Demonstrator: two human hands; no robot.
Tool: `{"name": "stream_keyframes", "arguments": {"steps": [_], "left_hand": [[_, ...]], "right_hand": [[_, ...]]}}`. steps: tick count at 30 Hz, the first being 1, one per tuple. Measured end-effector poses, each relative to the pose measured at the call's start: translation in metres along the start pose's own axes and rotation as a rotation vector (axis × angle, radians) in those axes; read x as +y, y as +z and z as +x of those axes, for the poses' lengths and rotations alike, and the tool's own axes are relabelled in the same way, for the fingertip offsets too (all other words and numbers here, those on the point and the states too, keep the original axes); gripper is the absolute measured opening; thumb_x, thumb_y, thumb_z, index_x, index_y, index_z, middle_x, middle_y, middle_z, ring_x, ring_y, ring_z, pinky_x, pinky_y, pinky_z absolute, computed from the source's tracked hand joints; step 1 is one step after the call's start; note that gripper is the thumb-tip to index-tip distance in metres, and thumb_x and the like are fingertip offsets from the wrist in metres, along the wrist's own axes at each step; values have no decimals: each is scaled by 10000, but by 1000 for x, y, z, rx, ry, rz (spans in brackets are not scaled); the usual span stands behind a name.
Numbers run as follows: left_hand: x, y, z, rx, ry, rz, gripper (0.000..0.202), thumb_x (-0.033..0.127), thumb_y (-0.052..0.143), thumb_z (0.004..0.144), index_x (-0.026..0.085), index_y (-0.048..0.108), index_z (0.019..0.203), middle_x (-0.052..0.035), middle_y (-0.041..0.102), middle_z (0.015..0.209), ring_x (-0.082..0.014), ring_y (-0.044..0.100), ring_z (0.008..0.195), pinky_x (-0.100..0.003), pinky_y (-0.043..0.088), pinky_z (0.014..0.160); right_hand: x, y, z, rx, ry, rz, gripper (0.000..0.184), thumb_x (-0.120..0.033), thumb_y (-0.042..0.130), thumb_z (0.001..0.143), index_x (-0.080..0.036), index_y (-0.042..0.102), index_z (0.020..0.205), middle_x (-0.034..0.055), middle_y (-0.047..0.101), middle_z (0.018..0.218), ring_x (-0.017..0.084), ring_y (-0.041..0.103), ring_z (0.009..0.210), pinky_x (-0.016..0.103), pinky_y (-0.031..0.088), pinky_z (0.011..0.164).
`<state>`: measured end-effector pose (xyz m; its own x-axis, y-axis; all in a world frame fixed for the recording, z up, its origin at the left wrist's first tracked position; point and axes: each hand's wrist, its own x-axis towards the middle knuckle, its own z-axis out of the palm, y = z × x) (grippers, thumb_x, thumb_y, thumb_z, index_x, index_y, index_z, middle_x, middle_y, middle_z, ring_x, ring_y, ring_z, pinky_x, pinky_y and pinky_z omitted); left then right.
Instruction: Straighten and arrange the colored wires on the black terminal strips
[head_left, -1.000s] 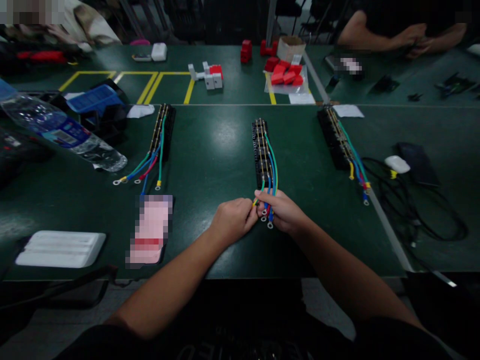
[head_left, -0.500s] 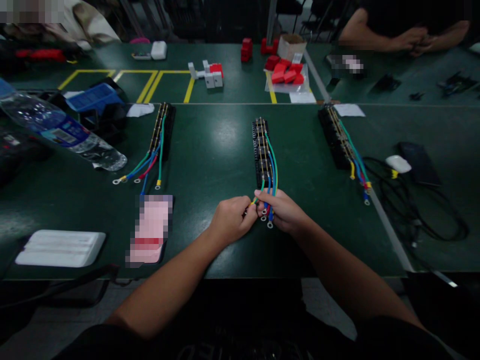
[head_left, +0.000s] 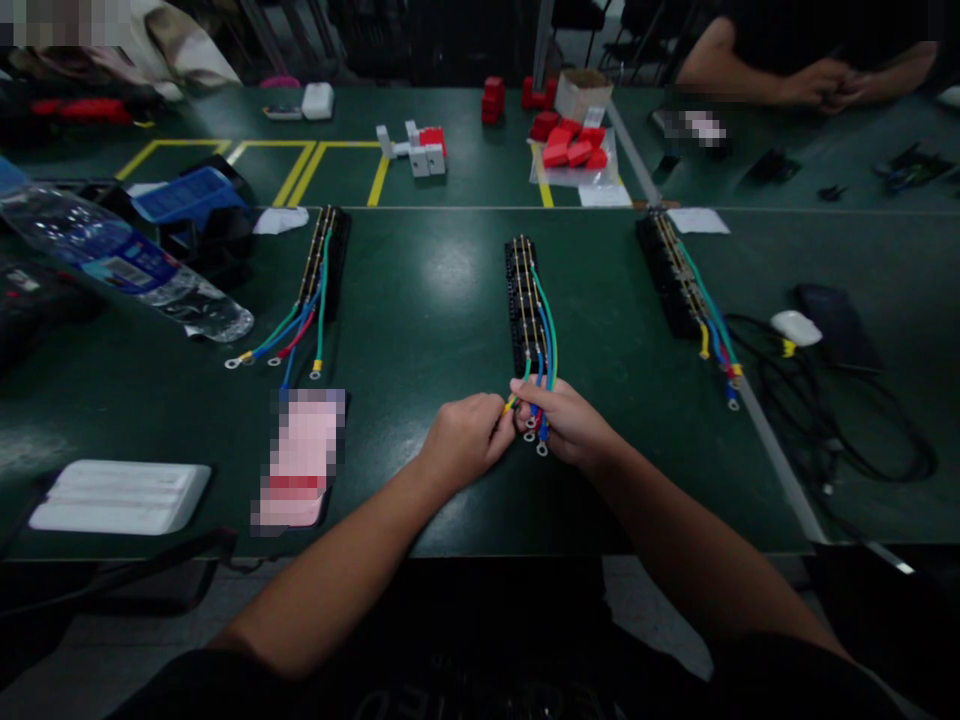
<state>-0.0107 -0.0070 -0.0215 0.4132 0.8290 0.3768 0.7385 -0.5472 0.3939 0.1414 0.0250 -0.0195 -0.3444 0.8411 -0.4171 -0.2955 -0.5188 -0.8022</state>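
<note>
Shirt lettering (head_left: 390, 704): pale on dark cloth, cut by the lower edge; unreadable.
White case (head_left: 120, 497): near the table edge, well to the left; no lettering to be made out.
Phone (head_left: 304, 455): pink with a red band, blurred into blocks; no readable text.
Left hand (head_left: 466, 435): narrowed to a pinch on the yellow-sleeved end of a green wire (head_left: 508, 404).
Right hand (head_left: 571, 422): closed around the wire bundle (head_left: 549, 345), thumb across, close beside the left fingertips.
Ring lugs (head_left: 541, 449): poking out below the right hand, with blue and red sleeves.
Middle strip (head_left: 525, 300): black, just beyond both hands, lying lengthwise away from the body, with green and blue wires leading down from it.
Work at the wires: apparently sorting or shaping one lead apart from the bundle; calling next, by that reading, for a steady right-hand grip and a gentle left-hand bend, without strain on the strip joint.
Right strip (head_left: 671, 275): wired likewise, lugs toward the near side.
Left strip (head_left: 326, 260): wired likewise, lugs fanned out.
Bottle (head_left: 135, 265): lying slantwise at the left; blue label with a white barcode patch, brand too blurred to read.
Yellow tape (head_left: 381, 180): marking boxes on the far table.
Red parts (head_left: 574, 150): on a clear bag, in front of a cardboard box (head_left: 583, 97); pale sticker on the box, illegible.
Co-worker's hands (head_left: 829, 85): together, far right.
</note>
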Motion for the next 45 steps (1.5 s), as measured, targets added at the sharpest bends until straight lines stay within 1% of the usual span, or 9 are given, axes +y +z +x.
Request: {"name": "stream_keyframes", "arguments": {"steps": [3,8,14,25,28,31,39,42,45], "left_hand": [[0,-1,0,-14,-10,-11,235,262,414,889,172,482,682,10,484,608,-114,441,557,-266,312,549],[2,-5,2,-35,-79,-84,259,267,407,891,174,464,656,22,460,573,-103,425,524,-258,296,536],[3,-7,3,-35,-139,-119,268,279,434,877,172,460,633,26,446,547,-102,435,517,-254,292,535],[2,-3,2,-13,-56,-76,253,250,430,875,165,481,642,24,455,559,-98,411,510,-256,284,524],[1,-3,2,-13,-55,-77,249,251,428,873,165,485,647,22,460,565,-100,414,516,-257,289,530],[2,-4,3,-41,-91,-127,266,268,423,880,167,483,640,27,452,555,-97,414,509,-252,289,527],[4,-11,8,-180,-172,-280,362,281,360,924,160,465,600,32,455,533,-83,423,502,-244,266,533],[4,-10,8,-181,-181,-297,366,286,373,918,159,463,586,38,433,512,-78,406,482,-241,252,518],[3,-9,7,-172,-180,-252,350,286,393,906,162,464,586,40,424,502,-80,397,468,-245,247,510]], "right_hand": [[0,0,0,3,-4,-3,271,-329,703,716,-170,510,612,-49,514,468,64,470,402,204,373,431],[-1,1,-2,0,1,-9,289,-338,702,718,-166,501,602,-48,509,465,62,470,400,200,374,427],[-3,2,-3,4,20,14,284,-326,715,704,-166,490,638,-51,516,481,61,472,399,197,380,428],[0,0,-1,9,3,25,274,-303,715,703,-165,490,629,-54,511,467,60,472,394,193,377,427],[0,0,-1,3,7,30,270,-297,712,708,-165,491,627,-53,512,464,61,475,395,195,381,430],[-1,0,-2,0,6,27,268,-297,709,712,-164,494,623,-51,512,459,63,474,392,194,377,425],[-2,1,-2,-3,2,16,282,-298,709,708,-162,488,597,-45,505,448,64,466,392,195,364,425],[-1,1,-1,-3,7,40,278,-291,722,694,-164,488,612,-51,503,451,62,458,389,196,368,428],[-1,0,-1,9,8,41,279,-290,730,685,-166,488,621,-53,503,453,63,460,390,198,367,428]]}}
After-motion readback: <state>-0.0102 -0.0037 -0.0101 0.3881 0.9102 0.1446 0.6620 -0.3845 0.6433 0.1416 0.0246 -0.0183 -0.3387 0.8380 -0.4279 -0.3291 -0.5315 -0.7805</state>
